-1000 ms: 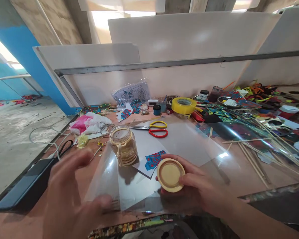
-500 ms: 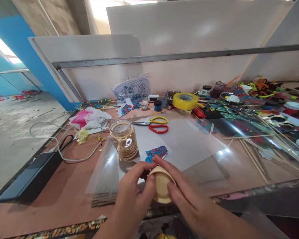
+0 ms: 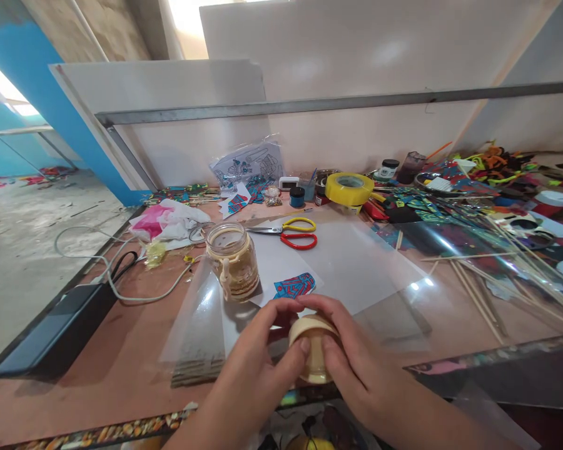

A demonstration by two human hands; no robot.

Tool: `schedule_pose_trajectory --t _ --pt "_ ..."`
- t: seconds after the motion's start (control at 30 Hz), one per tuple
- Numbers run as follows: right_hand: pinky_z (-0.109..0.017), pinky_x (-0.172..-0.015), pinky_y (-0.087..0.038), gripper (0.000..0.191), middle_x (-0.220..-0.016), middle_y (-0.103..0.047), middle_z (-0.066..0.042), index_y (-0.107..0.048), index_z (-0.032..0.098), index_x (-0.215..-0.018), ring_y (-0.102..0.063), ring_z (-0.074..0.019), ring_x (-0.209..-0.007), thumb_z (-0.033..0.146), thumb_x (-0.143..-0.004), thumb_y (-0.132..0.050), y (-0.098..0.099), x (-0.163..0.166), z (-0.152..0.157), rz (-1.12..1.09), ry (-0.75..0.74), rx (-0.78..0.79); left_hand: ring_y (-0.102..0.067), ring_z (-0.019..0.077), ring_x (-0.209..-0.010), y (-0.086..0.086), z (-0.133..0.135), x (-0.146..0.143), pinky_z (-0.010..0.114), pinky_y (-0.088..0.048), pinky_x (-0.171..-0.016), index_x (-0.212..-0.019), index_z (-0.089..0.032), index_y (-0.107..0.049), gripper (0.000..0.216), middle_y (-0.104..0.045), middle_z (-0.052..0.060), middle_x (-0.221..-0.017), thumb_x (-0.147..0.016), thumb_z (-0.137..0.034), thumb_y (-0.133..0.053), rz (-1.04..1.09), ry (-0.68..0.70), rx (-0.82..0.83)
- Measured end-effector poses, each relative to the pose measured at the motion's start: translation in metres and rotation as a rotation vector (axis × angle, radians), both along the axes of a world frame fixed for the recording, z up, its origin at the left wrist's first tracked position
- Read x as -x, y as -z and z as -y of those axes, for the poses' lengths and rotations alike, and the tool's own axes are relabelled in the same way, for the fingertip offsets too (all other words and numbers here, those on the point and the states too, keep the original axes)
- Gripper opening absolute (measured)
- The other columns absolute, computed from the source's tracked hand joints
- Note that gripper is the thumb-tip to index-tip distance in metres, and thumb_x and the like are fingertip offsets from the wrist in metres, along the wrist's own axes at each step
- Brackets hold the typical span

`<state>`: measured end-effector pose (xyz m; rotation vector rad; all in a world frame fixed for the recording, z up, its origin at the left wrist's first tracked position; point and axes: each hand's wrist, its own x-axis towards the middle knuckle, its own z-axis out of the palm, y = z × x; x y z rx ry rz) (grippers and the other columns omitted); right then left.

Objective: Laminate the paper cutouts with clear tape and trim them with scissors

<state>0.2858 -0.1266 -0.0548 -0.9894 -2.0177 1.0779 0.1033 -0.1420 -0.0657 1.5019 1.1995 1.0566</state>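
Observation:
Between my two hands I hold a cream-coloured round lid [image 3: 316,362], hollow side tilted toward me. My left hand [image 3: 268,353] grips its left edge, the thumb pressed inside the rim. My right hand [image 3: 356,359] closes round the other side, its thumb also at the rim, and the fingertips of both hands meet over the far edge. Just beyond lies a blue and red patterned paper cut-out [image 3: 294,285]. To the left of it stands a lidless glass jar [image 3: 234,265], partly coated in a cream-coloured layer. Scissors [image 3: 288,231] with one yellow and one red handle rest behind.
A clear sheet over white paper [image 3: 351,262] covers the middle of the table. At left are a black power bank [image 3: 56,337], a white cable [image 3: 145,300] and crumpled plastic [image 3: 173,222]. Yellow tape [image 3: 349,187], small jars and thin wooden sticks [image 3: 478,300] lie behind and right.
Both hands have shifted slightly to the right with the lid. My right fingers now arch higher over its far rim, and the lid has tilted a little.

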Motion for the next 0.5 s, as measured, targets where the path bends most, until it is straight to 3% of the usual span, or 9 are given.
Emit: schedule_pose_trajectory --t 0.1,0.17,0.33,0.4,0.5 --pt "-0.037 -0.103 -0.048 0.036 -0.132 -0.061 -0.008 -0.051 0.030 -0.130 -0.060 -0.0229 -0.120 0.014 -0.098 -0.047 0.009 0.008 0.001 -0.222 0.114 -0.014 -0.071 0.0202 -0.099 0.008 0.000 -0.011 0.031 -0.057 -0.088 -0.118 -0.024 -0.065 0.023 -0.074 0.006 -0.110 -0.098 -0.033 -0.058 0.317 -0.006 0.105" --pt "-0.034 -0.096 -0.049 0.028 -0.121 -0.062 -0.004 -0.054 0.032 -0.119 -0.061 -0.0224 -0.112 0.017 -0.096 -0.053 0.016 0.015 0.003 -0.442 0.198 0.120 -0.070 0.0188 -0.099 0.015 0.001 -0.017 0.029 -0.057 -0.087 -0.118 -0.027 -0.067 0.022 -0.073 0.004 -0.111 -0.099 -0.035 -0.060 0.369 -0.050 0.045" --pt "-0.028 -0.075 -0.051 0.021 -0.097 -0.066 -0.001 -0.060 0.029 -0.110 -0.065 -0.0200 -0.088 0.033 -0.091 -0.066 0.024 0.031 0.009 -0.931 0.159 0.693 -0.064 0.0169 -0.108 0.030 0.003 -0.023 0.026 -0.054 -0.093 -0.116 -0.033 -0.069 0.024 -0.067 0.002 -0.112 -0.096 -0.021 -0.066 0.194 -0.239 -0.356" --pt "-0.025 -0.070 -0.049 0.018 -0.088 -0.067 0.001 -0.063 0.028 -0.102 -0.065 -0.0182 -0.082 0.029 -0.086 -0.071 0.022 0.037 0.011 -1.026 0.151 0.747 -0.064 0.0173 -0.111 0.037 0.005 -0.022 0.028 -0.054 -0.095 -0.122 -0.034 -0.066 0.032 -0.066 0.003 -0.116 -0.096 -0.015 -0.063 0.119 -0.233 -0.413" --pt "-0.027 -0.069 -0.049 0.015 -0.081 -0.067 0.001 -0.064 0.027 -0.093 -0.066 -0.0198 -0.082 0.024 -0.081 -0.071 0.019 0.039 0.011 -1.060 0.187 0.701 -0.063 0.0192 -0.115 0.040 0.008 -0.018 0.031 -0.055 -0.096 -0.127 -0.035 -0.062 0.038 -0.065 0.004 -0.120 -0.096 -0.013 -0.061 0.049 -0.217 -0.458"
